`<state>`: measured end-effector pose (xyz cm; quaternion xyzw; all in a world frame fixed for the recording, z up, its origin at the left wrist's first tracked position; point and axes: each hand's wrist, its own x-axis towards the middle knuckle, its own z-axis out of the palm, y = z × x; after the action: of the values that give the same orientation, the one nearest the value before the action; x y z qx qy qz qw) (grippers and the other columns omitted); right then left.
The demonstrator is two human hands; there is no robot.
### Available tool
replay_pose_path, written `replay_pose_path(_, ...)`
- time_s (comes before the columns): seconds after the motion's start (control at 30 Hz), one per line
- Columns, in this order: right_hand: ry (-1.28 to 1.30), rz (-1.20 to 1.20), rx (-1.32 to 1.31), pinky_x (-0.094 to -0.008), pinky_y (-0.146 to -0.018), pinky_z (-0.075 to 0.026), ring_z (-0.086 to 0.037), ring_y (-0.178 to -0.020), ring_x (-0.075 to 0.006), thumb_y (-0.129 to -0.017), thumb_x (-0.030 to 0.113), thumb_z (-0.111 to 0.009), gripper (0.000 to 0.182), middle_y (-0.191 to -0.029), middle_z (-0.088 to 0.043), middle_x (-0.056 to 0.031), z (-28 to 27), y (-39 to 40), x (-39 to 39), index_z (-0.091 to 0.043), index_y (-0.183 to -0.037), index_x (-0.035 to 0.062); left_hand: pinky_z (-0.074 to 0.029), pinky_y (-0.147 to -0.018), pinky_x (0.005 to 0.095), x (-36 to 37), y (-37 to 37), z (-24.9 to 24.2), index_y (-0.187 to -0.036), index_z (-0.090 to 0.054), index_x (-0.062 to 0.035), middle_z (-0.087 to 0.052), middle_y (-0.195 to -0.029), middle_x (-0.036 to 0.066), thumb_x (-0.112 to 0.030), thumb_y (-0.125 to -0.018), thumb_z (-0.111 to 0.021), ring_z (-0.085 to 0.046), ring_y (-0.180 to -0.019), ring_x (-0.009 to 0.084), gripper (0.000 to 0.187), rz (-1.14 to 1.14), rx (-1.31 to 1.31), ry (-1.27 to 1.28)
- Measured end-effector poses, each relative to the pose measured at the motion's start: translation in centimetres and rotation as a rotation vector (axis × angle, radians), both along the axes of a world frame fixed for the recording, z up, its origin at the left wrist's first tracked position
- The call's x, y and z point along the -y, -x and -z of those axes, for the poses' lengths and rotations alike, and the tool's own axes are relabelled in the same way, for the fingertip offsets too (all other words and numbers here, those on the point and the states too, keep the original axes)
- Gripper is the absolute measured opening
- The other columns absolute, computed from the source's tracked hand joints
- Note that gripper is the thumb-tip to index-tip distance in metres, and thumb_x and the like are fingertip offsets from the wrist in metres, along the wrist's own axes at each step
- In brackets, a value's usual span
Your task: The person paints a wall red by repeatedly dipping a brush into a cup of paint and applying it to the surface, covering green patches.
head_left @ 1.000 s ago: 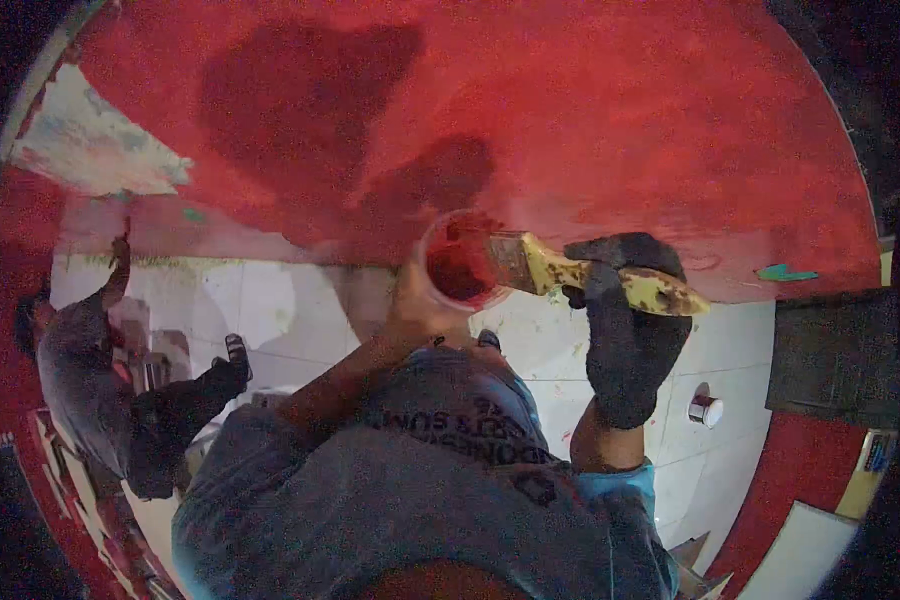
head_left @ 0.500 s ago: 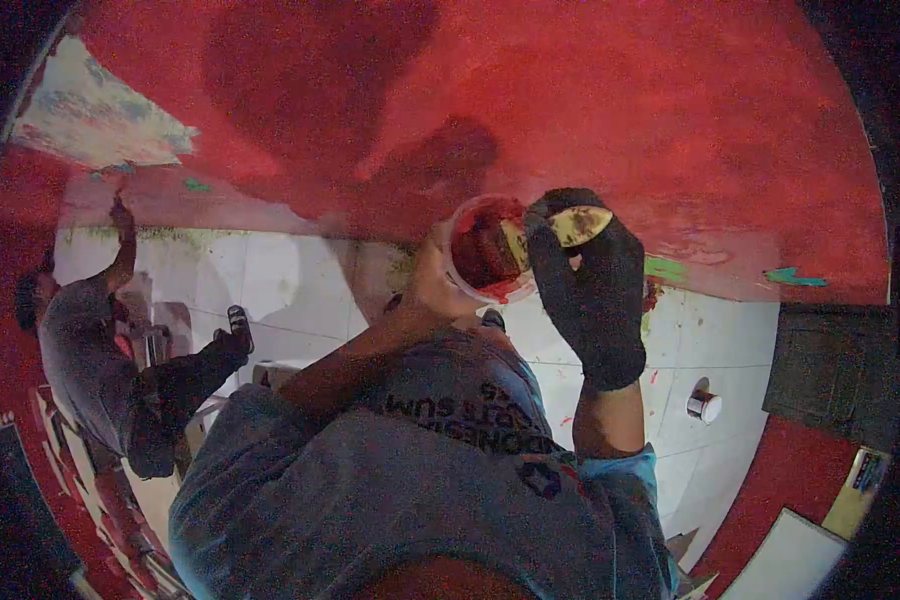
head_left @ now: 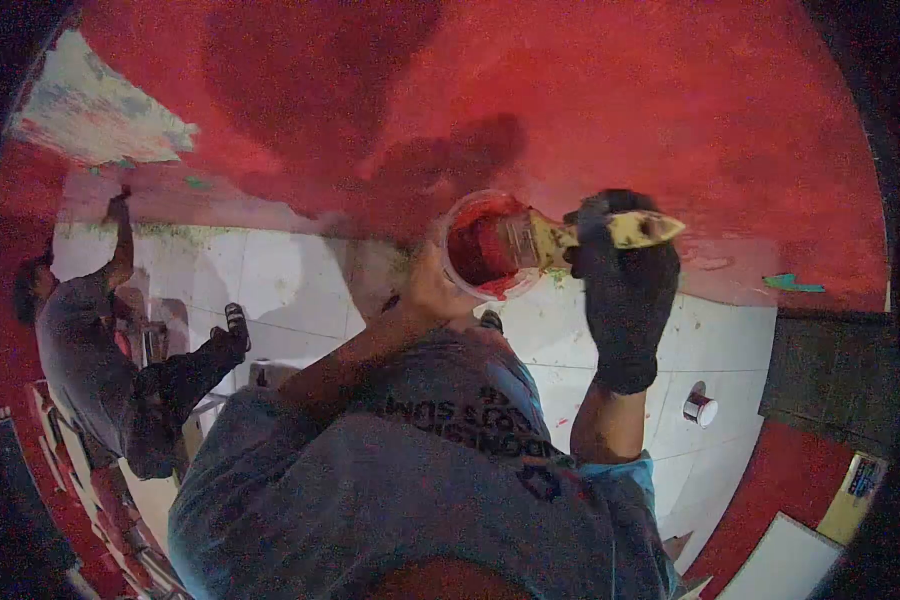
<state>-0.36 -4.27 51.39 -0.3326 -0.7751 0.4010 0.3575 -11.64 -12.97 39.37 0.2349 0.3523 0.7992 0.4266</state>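
Note:
My bare left hand (head_left: 432,283) is wrapped round a clear plastic cup (head_left: 482,292) with red paint (head_left: 475,250) inside. In my right hand (head_left: 632,300), which wears a black glove, is a paintbrush (head_left: 648,231) with a pale, paint-marked handle. The brush lies nearly level, its ferrule at the cup's right rim and its bristles over or in the cup's mouth. Most of the bristles blend with the red paint. Just beyond both hands rises a red-painted wall (head_left: 650,110).
At the left, another person (head_left: 90,330) in dark clothes sits with an arm raised to the wall. A pale unpainted patch (head_left: 100,110) shows above. A small white-and-red container (head_left: 701,406) stands on the tiled floor (head_left: 715,340) at right, near a dark panel (head_left: 830,365).
My right hand has shifted right, drawing the brush partly out of the cup, so more of its handle and ferrule shows. The cup has barely moved.

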Motion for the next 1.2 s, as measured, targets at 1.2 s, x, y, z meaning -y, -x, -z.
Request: replay_pose_path(1.2, 0.679, 0.056, -0.438, -0.0302, -0.053, -0.048, -0.059, -0.064, -0.0189, -0.088, 0.039, -0.047, 0.042, -0.09, -0.061, -0.0145, 1.5, -1.9, -1.4, -0.048, -0.101, -0.0017, -0.044, -0.087, 0.0357, -1.6, 2.8, -3.2, -0.121, -0.038, -0.0069, -0.053, -0.111, 0.011, 0.001, -0.05, -0.079, -0.052, -0.103, 0.0215, 0.082, -0.033, -0.704, -0.057)
